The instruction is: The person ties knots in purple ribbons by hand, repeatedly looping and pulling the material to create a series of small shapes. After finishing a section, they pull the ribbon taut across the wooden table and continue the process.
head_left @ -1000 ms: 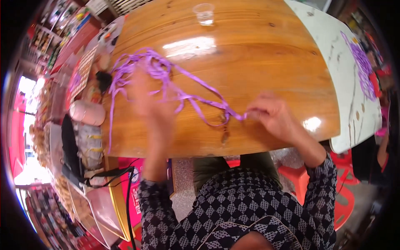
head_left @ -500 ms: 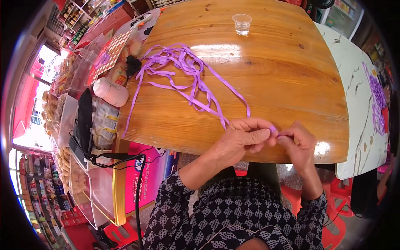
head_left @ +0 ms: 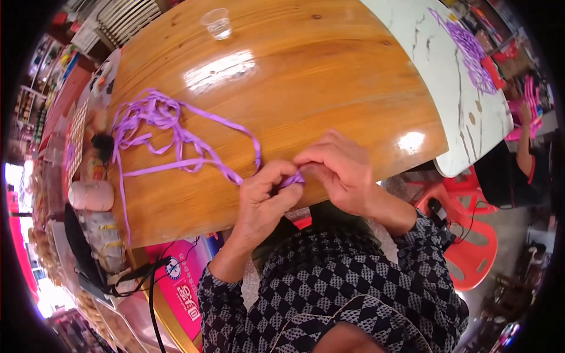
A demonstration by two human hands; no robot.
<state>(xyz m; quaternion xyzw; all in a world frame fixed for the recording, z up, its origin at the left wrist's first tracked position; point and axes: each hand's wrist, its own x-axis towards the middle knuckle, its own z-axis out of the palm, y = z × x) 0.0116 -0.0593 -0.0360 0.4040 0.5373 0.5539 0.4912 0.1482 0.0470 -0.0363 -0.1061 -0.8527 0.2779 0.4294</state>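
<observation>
The left hand [head_left: 268, 200] pinches a folded bunch of purple ribbon [head_left: 292, 179] between thumb and curled forefinger, over the near edge of the wooden table [head_left: 329, 76]. The right hand [head_left: 341, 173] has its fingertips drawn in against that bunch; whether they grip any of it cannot be told. Half a second ago the left fingers pointed rightward with only a small bit of purple at their tips; now they are curled and more ribbon shows. The ribbon's loose tangle lies on the table's left part, one strand trailing to its near-left edge. A pink cylinder [head_left: 91, 195] crowds the table's left edge, a clear cup [head_left: 218, 25] stands at its far side, and open wood spreads from the hands toward its right edge.
</observation>
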